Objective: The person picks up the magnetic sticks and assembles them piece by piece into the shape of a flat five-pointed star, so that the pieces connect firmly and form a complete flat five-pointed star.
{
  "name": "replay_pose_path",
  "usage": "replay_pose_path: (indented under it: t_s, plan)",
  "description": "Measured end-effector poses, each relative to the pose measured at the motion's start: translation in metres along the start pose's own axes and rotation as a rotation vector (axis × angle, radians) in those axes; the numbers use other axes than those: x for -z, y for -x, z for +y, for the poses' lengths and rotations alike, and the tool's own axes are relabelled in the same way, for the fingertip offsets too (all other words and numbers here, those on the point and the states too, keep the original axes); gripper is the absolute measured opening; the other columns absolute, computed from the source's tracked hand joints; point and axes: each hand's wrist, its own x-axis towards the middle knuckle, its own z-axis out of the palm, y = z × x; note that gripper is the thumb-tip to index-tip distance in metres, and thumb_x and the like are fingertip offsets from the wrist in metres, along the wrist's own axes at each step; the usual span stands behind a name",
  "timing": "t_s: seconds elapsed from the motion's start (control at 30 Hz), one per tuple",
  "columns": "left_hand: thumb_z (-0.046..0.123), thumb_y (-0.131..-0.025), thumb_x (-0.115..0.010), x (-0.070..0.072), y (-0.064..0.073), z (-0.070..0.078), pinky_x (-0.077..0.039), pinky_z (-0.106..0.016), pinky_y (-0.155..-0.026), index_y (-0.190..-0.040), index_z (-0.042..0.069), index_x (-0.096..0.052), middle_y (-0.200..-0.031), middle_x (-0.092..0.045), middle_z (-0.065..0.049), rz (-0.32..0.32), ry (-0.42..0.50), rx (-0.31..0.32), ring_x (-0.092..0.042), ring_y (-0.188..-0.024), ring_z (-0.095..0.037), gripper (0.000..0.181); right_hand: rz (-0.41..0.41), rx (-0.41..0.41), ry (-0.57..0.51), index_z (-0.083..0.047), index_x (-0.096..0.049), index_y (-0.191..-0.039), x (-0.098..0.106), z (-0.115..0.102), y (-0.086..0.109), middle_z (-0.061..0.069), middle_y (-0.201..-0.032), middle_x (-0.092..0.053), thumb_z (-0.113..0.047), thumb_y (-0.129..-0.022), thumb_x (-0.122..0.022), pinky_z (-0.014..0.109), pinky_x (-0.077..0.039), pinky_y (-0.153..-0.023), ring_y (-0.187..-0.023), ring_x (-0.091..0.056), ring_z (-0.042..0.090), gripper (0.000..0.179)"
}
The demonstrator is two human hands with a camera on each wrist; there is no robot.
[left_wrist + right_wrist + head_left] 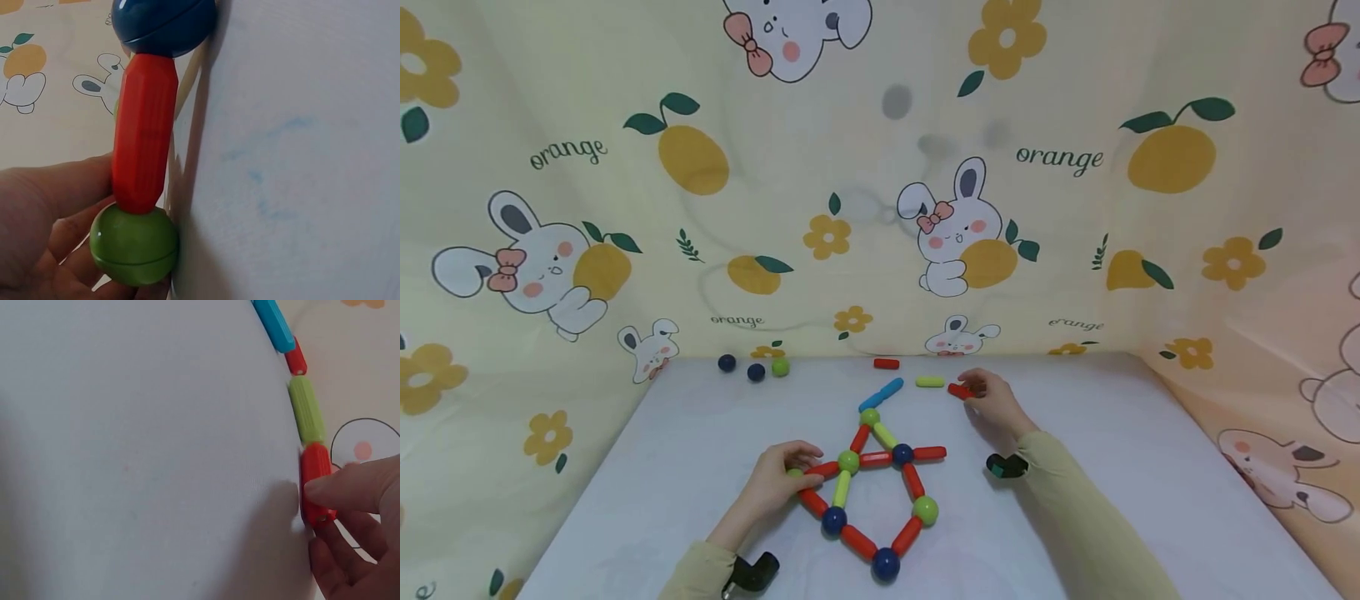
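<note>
Left hand [775, 477] grips the rod-and-ball frame [875, 459], mid-table, at its leftmost green ball [134, 247]. Right hand [997, 403] pinches 1 loose red rod [315, 465], far side, beside 1 yellow-green rod [306, 409]. Risks: left tug could pop joints; slack right pinch could drop its rod.

Rods [858, 542] are coloured red, lime and blue; balls [886, 564], green and navy. Cream cloth [865, 283] is patterned with rabbits.

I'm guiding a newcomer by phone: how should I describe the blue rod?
On the white table, find the ball-and-rod frame. Right by its farthest green ball slants the blue rod, the only blue one among red rods and yellow-green ones.
</note>
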Motion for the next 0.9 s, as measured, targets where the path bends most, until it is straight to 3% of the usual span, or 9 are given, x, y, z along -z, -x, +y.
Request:
replay_pose_path:
  t_s: [0.4, 0.6, 0.9]
  plan:
    - [0.009, -0.079, -0.078, 0.000, 0.000, 0.001, -0.051, -0.030, -0.075, -0.107, 0.004, -0.068, -0.089, -0.066, 0.001, 0.000, -0.001, -0.003, -0.060, -0.082, -0.018, 0.030, -0.155, 0.102, 0.105, -0.013, -0.068, -0.108, 0.007, -0.001, 0.017, 0.003, -0.109, -0.062, 0.010, -0.084, -0.060, 0.040, -0.049, -0.089, -0.100, -0.053, 0.025, 0.034]
    - [0.008, -0.079, -0.078, -0.002, 0.000, 0.001, -0.051, -0.030, -0.076, -0.107, 0.005, -0.067, -0.090, -0.067, 0.001, 0.003, -0.013, 0.013, -0.059, -0.083, -0.017, 0.030, -0.234, 0.123, 0.051, -0.016, -0.070, -0.105, 0.014, -0.008, 0.042, -0.002, -0.106, -0.063, 0.010, -0.084, -0.060, 0.038, -0.050, -0.086, -0.100, -0.053, 0.024, 0.035]
    - [0.010, -0.080, -0.077, -0.002, 0.001, 0.004, -0.052, -0.033, -0.078, -0.108, 0.006, -0.067, -0.091, -0.066, 0.001, 0.000, -0.019, 0.044, -0.059, -0.084, -0.017, 0.031, -0.388, 0.256, 0.028, -0.018, -0.068, -0.105, 0.012, -0.023, 0.083, -0.005, -0.103, -0.063, 0.012, -0.085, -0.055, 0.039, -0.048, -0.087, -0.099, -0.054, 0.022, 0.039]
